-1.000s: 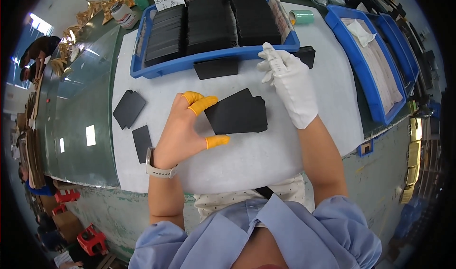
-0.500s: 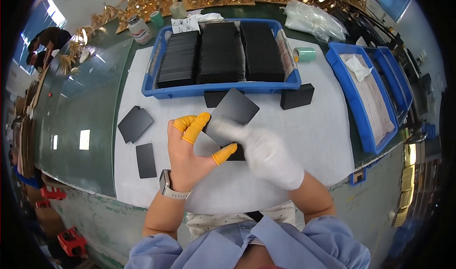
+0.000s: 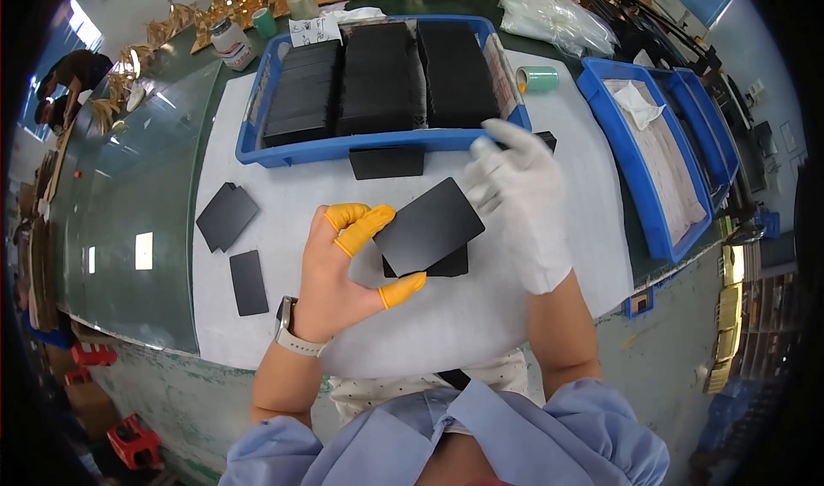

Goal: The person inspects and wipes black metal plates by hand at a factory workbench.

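Observation:
A thin black rectangular card (image 3: 429,229) is pinched at its left side by my left hand (image 3: 330,267), which wears yellow finger cots and a watch at the wrist. Under that card, more black cards (image 3: 451,265) lie on the white sheet, partly hidden. My right hand (image 3: 528,207), in a white glove, hovers just right of the held card with its fingers apart and slightly blurred; I see nothing in it. A block of black cards (image 3: 388,163) stands against the tray front. Another black block (image 3: 546,140) is mostly behind my right hand.
A blue tray (image 3: 300,153) with several rows of black cards stands ahead. Loose black cards (image 3: 227,217) and a single card (image 3: 249,283) lie at left. Beyond are a green roll (image 3: 538,78), a white bottle (image 3: 232,43), plastic bags (image 3: 556,18) and blue trays (image 3: 661,229) at right.
My right hand has moved from over the held card to its right, up toward the tray. The card in my left hand has turned and sits slightly lower and to the right.

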The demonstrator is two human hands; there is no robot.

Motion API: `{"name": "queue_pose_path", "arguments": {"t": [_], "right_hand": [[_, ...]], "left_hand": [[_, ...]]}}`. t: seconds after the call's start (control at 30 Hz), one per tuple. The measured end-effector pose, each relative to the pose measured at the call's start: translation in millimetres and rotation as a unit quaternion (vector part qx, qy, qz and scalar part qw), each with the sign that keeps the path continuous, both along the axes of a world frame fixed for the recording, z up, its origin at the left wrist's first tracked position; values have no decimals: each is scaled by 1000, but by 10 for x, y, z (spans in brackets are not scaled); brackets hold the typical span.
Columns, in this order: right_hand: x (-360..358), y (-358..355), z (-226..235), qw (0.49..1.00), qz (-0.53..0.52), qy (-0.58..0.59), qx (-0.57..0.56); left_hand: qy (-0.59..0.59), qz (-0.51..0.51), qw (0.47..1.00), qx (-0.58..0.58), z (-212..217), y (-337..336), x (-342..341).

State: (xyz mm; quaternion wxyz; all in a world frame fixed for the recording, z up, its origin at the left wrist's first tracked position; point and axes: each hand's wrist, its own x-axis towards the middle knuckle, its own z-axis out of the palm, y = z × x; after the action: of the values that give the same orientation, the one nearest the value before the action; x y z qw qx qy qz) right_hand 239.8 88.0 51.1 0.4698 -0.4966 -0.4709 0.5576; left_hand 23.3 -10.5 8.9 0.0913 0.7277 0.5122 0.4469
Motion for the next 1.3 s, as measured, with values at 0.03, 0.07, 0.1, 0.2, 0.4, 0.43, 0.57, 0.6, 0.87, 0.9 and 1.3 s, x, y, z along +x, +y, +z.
{"name": "queue_pose_path", "arguments": {"t": [0.03, 0.07, 0.1, 0.2, 0.4, 0.43, 0.57, 0.6, 0.87, 0.9, 1.3], "right_hand": [[45, 33, 50, 999, -32, 8, -1], [46, 12, 59, 999, -31, 5, -2], [49, -16, 55, 999, 27, -36, 12], [37, -70, -50, 956, 165, -186, 154], [98, 57, 153, 993, -42, -101, -43], [104, 50, 147, 997, -44, -63, -27], [64, -103, 32, 900, 164, -188, 358], [28, -114, 18, 899, 168, -185, 360], [-203, -249, -410, 885, 143, -142, 420], [-287, -345, -209, 960, 183, -97, 189], [-326, -553, -35, 960, 278, -37, 7]], "left_hand": [[-5, -9, 1000, -2, -16, -1, -9], [-10, -19, 1000, -4, -33, 0, -12], [-9, -18, 1000, -5, -51, 10, -6], [-13, -28, 999, 6, -83, 21, 2], [-66, -32, 997, -13, -75, 37, -107], [-61, -21, 998, -12, -74, 36, -144], [-72, 21, 997, -9, -118, 40, -219], [-70, 26, 997, -7, -110, 39, -217], [-111, -16, 991, 67, -176, 42, -34], [-82, -4, 994, 66, -242, 32, 12], [-49, -29, 998, 0, -206, -17, 130]]}}
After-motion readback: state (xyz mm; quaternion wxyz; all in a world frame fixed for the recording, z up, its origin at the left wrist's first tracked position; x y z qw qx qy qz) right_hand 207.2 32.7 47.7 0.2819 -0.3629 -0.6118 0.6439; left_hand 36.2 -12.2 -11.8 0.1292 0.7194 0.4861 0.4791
